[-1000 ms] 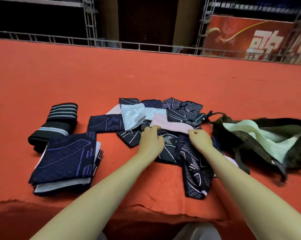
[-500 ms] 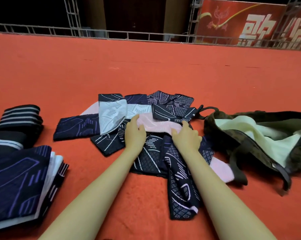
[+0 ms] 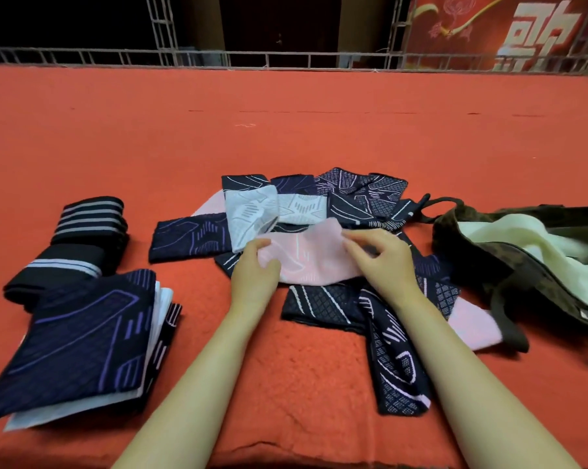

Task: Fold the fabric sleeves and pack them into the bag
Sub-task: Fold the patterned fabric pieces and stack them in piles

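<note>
A: Head view looks down on an orange felt cloth point(image 3: 285, 137) spread over the work surface; what are the hands doing?

B: Both are on one pink sleeve point(image 3: 306, 262) lying on top of the loose pile point(image 3: 336, 211); the left hand point(image 3: 253, 277) has its thumb and fingers pinching the sleeve's left edge; the right hand point(image 3: 385, 257) has its fingers curled at the sleeve's right top corner, thumb and forefinger nipping the fabric.

A: And the pile under it?

B: Dark navy sleeves with white line patterns, a pale grey-white sleeve point(image 3: 252, 216) at the back left, and a long navy sleeve point(image 3: 397, 360) trailing toward the near edge; a second pink piece point(image 3: 472, 326) peeks out at the right, under the right forearm.

A: Where is the bag?

B: To the right of the pile; a dark camouflage bag point(image 3: 482, 265) lying open on its side with a pale green lining point(image 3: 522, 245) showing; its strap point(image 3: 509, 319) lies beside the second pink piece; whether they touch I cannot tell.

A: Anything folded?

B: At the left, a folded stack point(image 3: 79, 340) with a navy purple-lined sleeve on top; just behind it lie black striped sleeves point(image 3: 79, 235); a metal railing point(image 3: 285, 59) and a red banner point(image 3: 505, 28) stand beyond the cloth.
</note>
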{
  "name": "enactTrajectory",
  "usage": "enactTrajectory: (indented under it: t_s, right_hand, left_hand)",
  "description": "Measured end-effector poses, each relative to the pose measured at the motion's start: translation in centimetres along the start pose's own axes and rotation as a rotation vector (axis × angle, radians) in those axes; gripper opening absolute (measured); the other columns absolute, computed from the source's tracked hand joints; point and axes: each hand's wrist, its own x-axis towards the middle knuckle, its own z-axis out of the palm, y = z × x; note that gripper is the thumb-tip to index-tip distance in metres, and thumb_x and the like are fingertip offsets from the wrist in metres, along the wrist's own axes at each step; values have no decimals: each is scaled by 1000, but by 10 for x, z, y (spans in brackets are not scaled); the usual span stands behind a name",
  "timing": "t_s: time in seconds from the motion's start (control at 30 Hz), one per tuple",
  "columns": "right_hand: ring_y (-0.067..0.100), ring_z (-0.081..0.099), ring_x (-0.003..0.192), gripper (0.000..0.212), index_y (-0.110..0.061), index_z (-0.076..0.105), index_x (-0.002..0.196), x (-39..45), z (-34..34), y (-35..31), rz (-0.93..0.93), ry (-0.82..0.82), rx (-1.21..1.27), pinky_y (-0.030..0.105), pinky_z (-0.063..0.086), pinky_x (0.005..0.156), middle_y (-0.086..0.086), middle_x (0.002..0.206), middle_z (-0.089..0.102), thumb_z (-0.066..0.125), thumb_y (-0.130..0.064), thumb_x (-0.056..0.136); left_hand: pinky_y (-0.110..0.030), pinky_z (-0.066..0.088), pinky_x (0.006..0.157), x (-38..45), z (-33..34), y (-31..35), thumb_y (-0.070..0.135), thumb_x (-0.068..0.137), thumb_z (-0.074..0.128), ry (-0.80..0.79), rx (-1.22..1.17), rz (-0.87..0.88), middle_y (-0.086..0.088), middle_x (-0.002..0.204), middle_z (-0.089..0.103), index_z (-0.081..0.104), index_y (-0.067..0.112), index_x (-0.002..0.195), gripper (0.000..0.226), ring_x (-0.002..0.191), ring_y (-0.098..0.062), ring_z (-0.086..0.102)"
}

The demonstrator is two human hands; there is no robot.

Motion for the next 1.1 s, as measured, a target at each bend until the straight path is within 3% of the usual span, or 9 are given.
enactTrajectory:
  t_s: [0.1, 0.17, 0.23, 0.37, 0.57, 0.67, 0.77, 0.93, 1.1]
  right_hand:
    - [1, 61, 80, 19, -23, 75, 66, -7, 7, -13, 36, -340, 109, 24, 44, 78, -12, 72, 69, 69, -22, 84]
    - [5, 55, 89, 21, -19, 72, 60, -12, 15, -17, -20, -483, 39, 27, 41, 84, -9, 75, 67, 70, -23, 81]
    - [8, 49, 98, 7, -20, 72, 76, -12, 19, -15, 14, -441, -15, 30, 41, 91, -5, 92, 62, 75, -27, 74]
    - [13, 48, 109, 73, -25, 57, 126, -10, 17, -17, 135, -469, -137, 30, 43, 96, -5, 116, 52, 78, -50, 61]
    - [13, 51, 105, 71, -21, 56, 127, -10, 20, -18, 112, -488, -231, 30, 43, 91, -3, 113, 55, 80, -47, 65]
    - [13, 51, 91, 34, -24, 65, 97, -8, 19, -17, 101, -401, -248, 31, 42, 76, -7, 93, 57, 75, -40, 69]
    - [16, 53, 81, 14, -25, 55, 77, -6, 18, -14, 95, -325, -226, 31, 36, 68, -8, 80, 57, 68, -30, 76]
    - [20, 52, 75, 7, -16, 54, 85, 0, 12, -8, 282, -98, -28, 31, 33, 61, -2, 78, 59, 60, -20, 85]
    - [13, 52, 74, 11, -6, 66, 90, 14, -5, 3, 590, 206, 390, 24, 41, 62, -3, 77, 60, 61, -14, 84]
  left_hand:
    - [-18, 31, 84, 4, 4, -3, 7, 83, 51, 41, 41, -3, -8, 126, 54, 56, 17, 121, 39, 114, -22, 51]
    - [-15, 28, 81, 6, 5, -2, 8, 85, 52, 58, 56, -9, -10, 126, 52, 56, 16, 121, 37, 113, -23, 50]
    - [-13, 27, 79, 8, 4, -4, 7, 86, 53, 68, 31, 0, -10, 125, 53, 57, 15, 120, 35, 111, -20, 50]
    - [-13, 30, 81, 10, 1, -5, 3, 85, 52, 102, -79, 0, -4, 123, 58, 58, 14, 118, 35, 106, -11, 49]
    - [-29, 44, 90, 13, 0, -3, -3, 81, 48, 133, -135, -20, -5, 113, 60, 58, 17, 117, 43, 106, -20, 56]
    - [-29, 43, 86, 15, 2, -2, -5, 79, 47, 154, -131, -13, -7, 110, 60, 57, 18, 118, 47, 101, -22, 56]
    - [-31, 43, 85, 15, 3, -2, -4, 79, 47, 157, -135, -18, -4, 106, 58, 57, 19, 119, 47, 96, -21, 55]
    - [-14, 37, 67, 15, 1, 0, -1, 83, 46, 130, -130, -29, 2, 95, 55, 56, 17, 121, 43, 85, -14, 50]
    - [-27, 38, 83, 12, 2, 1, -2, 84, 43, 30, -136, -10, -6, 109, 58, 56, 13, 122, 43, 100, -22, 52]
